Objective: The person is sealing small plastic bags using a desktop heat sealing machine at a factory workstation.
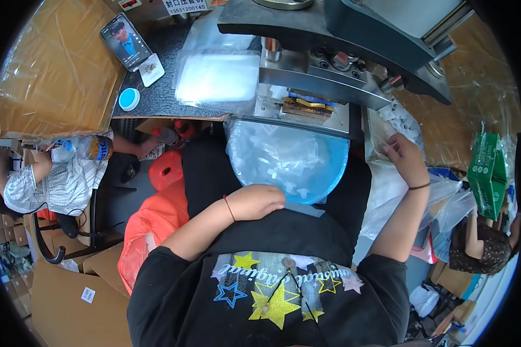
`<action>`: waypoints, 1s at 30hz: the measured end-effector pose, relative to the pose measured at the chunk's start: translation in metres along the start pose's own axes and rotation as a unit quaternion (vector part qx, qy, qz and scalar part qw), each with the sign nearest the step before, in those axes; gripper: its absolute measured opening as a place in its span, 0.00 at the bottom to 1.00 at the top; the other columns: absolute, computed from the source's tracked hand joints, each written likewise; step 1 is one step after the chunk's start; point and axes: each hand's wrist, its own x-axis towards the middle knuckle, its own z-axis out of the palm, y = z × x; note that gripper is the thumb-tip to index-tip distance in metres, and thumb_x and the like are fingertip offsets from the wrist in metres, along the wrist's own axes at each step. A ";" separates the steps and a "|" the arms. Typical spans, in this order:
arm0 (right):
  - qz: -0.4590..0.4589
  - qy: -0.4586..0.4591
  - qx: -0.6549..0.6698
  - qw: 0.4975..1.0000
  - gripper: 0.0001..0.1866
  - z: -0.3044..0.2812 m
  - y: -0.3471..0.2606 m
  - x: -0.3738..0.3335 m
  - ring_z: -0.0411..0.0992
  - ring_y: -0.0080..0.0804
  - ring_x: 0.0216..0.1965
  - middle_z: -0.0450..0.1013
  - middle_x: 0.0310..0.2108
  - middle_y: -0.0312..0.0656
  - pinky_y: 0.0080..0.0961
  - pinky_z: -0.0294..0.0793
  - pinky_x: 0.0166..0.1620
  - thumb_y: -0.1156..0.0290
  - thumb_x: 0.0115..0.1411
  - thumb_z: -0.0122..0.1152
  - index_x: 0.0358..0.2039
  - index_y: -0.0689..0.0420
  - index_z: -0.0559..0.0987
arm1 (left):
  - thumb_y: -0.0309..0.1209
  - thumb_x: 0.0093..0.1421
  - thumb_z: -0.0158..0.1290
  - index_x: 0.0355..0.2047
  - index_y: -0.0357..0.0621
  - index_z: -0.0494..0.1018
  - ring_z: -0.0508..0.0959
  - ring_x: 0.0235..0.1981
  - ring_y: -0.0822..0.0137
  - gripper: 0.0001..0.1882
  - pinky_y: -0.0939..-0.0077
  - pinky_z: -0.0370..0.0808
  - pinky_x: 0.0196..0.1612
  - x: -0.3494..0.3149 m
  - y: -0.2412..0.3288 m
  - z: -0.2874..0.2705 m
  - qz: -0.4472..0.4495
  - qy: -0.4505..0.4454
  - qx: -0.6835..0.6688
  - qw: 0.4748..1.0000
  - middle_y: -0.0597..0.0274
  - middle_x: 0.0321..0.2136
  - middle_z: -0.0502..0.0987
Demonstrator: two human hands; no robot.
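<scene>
My left hand (257,202) is curled at my lap by the near rim of a blue basin (342,168). A flat grey-blue strip (305,209) sticks out from its fingertips. The basin is lined with clear plastic and holds many small clear plastic scraps (289,159). Off to the right, my right hand (407,157) has its fingers bent in at the edge of a stack of clear plastic bags (377,134), beside the press. Ahead of me stands a metal press (324,81), with a die (309,105) on its bed.
Clear plastic bags (217,78) lie stacked on the dark tabletop (156,103), near a propped phone (124,43) and a round blue-lidded container (129,99). Cardboard boxes (52,75) flank the bench. A red stool (167,170) and a seated person (58,179) are left; another person (483,248) is right.
</scene>
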 end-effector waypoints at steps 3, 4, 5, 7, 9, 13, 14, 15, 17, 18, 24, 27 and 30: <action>0.013 -0.017 0.025 0.999 0.09 -0.006 -0.007 -0.008 0.75 0.41 0.32 0.76 0.33 0.48 0.31 0.73 0.36 0.72 0.60 0.62 0.40 0.60 0.77 | 0.33 0.70 0.46 0.42 0.40 0.73 0.80 0.40 0.52 0.10 0.62 0.76 0.46 0.004 0.002 -0.014 -0.055 0.119 0.015 0.991 0.53 0.35 0.79; -0.017 0.002 0.057 0.998 0.09 -0.004 -0.008 -0.010 0.75 0.38 0.32 0.76 0.35 0.47 0.29 0.73 0.37 0.74 0.60 0.61 0.40 0.61 0.77 | 0.33 0.70 0.46 0.42 0.40 0.73 0.80 0.40 0.52 0.10 0.62 0.76 0.46 0.005 0.007 -0.020 -0.056 0.121 0.015 0.991 0.53 0.35 0.79; -0.048 0.020 0.090 0.995 0.09 -0.002 -0.009 -0.012 0.74 0.36 0.32 0.76 0.37 0.47 0.28 0.73 0.37 0.76 0.60 0.60 0.41 0.61 0.77 | 0.33 0.71 0.45 0.42 0.39 0.72 0.81 0.40 0.57 0.11 0.65 0.77 0.47 0.005 0.011 -0.024 -0.077 0.172 -0.159 0.969 0.54 0.35 0.79; -0.053 0.011 0.120 0.991 0.10 -0.003 -0.014 -0.017 0.74 0.35 0.34 0.76 0.39 0.47 0.28 0.73 0.39 0.78 0.60 0.59 0.42 0.62 0.78 | 0.34 0.74 0.41 0.42 0.35 0.71 0.82 0.41 0.67 0.14 0.71 0.78 0.49 0.007 0.014 -0.031 -0.095 0.220 -0.333 0.912 0.55 0.36 0.81; -0.097 0.018 0.178 0.979 0.11 -0.002 -0.011 -0.018 0.74 0.33 0.41 0.77 0.41 0.44 0.26 0.71 0.48 0.81 0.58 0.58 0.43 0.63 0.79 | 0.34 0.74 0.41 0.43 0.35 0.71 0.82 0.41 0.66 0.14 0.71 0.78 0.49 0.011 0.020 -0.037 -0.086 0.228 -0.315 0.917 0.55 0.37 0.81; -0.062 0.047 0.196 0.978 0.13 0.007 -0.012 -0.024 0.74 0.36 0.42 0.75 0.42 0.44 0.26 0.71 0.50 0.81 0.56 0.62 0.43 0.62 0.79 | 0.35 0.74 0.43 0.42 0.35 0.73 0.82 0.38 0.67 0.15 0.72 0.78 0.47 0.023 0.029 -0.032 -0.051 0.225 -0.399 0.887 0.56 0.37 0.81; -0.101 0.133 0.150 0.975 0.13 0.010 -0.019 -0.025 0.73 0.36 0.43 0.75 0.43 0.44 0.26 0.71 0.50 0.81 0.56 0.63 0.44 0.62 0.79 | 0.35 0.74 0.43 0.42 0.35 0.73 0.82 0.38 0.67 0.15 0.72 0.78 0.47 0.025 0.032 -0.032 -0.051 0.225 -0.398 0.888 0.56 0.37 0.81; -0.137 0.218 0.102 0.961 0.14 0.013 -0.026 -0.027 0.73 0.35 0.44 0.75 0.43 0.44 0.26 0.71 0.51 0.81 0.56 0.64 0.44 0.62 0.79 | 0.34 0.73 0.45 0.41 0.35 0.74 0.81 0.38 0.69 0.14 0.73 0.78 0.47 0.026 0.036 -0.033 -0.069 0.217 -0.434 0.872 0.58 0.36 0.81; -0.095 0.204 0.199 0.954 0.15 0.021 -0.037 -0.033 0.71 0.33 0.48 0.74 0.46 0.43 0.26 0.69 0.53 0.80 0.57 0.64 0.45 0.62 0.77 | 0.34 0.72 0.48 0.39 0.36 0.75 0.81 0.38 0.71 0.13 0.75 0.77 0.46 0.029 0.042 -0.034 -0.083 0.205 -0.470 0.854 0.60 0.35 0.81; -0.052 0.187 0.295 0.936 0.16 0.027 -0.042 -0.038 0.69 0.31 0.52 0.73 0.49 0.42 0.26 0.66 0.56 0.78 0.58 0.64 0.47 0.62 0.76 | 0.33 0.70 0.51 0.37 0.36 0.76 0.79 0.36 0.74 0.11 0.77 0.76 0.44 0.029 0.042 -0.034 -0.087 0.231 -0.415 0.876 0.63 0.33 0.80; -0.177 0.135 0.340 0.914 0.07 0.019 -0.114 -0.023 0.75 0.28 0.34 0.77 0.33 0.41 0.24 0.73 0.39 0.74 0.57 0.66 0.36 0.62 0.81 | 0.33 0.64 0.60 0.34 0.35 0.78 0.75 0.28 0.79 0.11 0.81 0.73 0.34 0.033 0.054 -0.038 -0.123 0.264 -0.297 0.909 0.67 0.26 0.79; -0.166 0.112 0.380 0.903 0.06 0.023 -0.134 -0.010 0.74 0.27 0.32 0.77 0.31 0.41 0.23 0.72 0.37 0.75 0.58 0.65 0.35 0.62 0.82 | 0.33 0.64 0.60 0.33 0.35 0.79 0.75 0.28 0.80 0.11 0.81 0.73 0.33 0.034 0.057 -0.035 -0.117 0.248 -0.276 0.921 0.68 0.25 0.79; -0.196 0.096 0.328 0.919 0.05 0.031 -0.129 -0.002 0.74 0.27 0.31 0.77 0.29 0.40 0.23 0.72 0.36 0.75 0.60 0.62 0.34 0.63 0.82 | 0.34 0.66 0.57 0.37 0.35 0.78 0.77 0.30 0.77 0.12 0.79 0.75 0.37 0.033 0.052 -0.028 -0.104 0.223 -0.317 0.916 0.65 0.28 0.81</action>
